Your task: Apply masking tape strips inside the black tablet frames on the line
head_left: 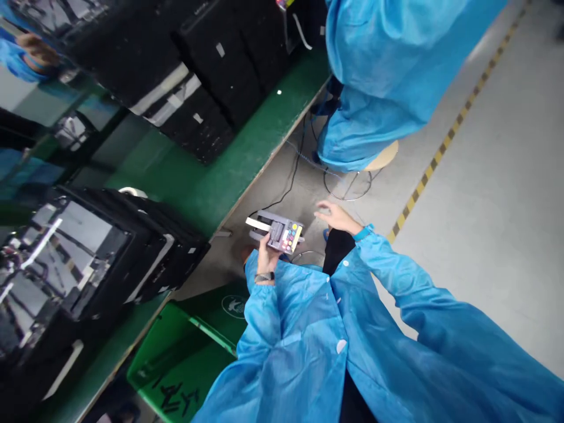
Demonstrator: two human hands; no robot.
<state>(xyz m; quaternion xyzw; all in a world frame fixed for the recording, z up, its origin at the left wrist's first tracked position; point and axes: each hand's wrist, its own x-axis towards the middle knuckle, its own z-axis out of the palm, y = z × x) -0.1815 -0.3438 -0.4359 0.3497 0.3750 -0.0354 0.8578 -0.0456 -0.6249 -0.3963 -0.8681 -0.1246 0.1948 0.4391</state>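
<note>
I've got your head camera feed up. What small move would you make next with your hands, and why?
I'd probably bring the open right hand across to steady the grey device with coloured buttons. The left hand alone grips it, its white strip sticks out unsupported, and the right hand looks empty and sits close beside it.

Your left hand [267,258] is hiding part of the grey plastic tape dispenser [282,232]; the top edge is cutting off a co-worker's light-blue gown [388,70].
</note>
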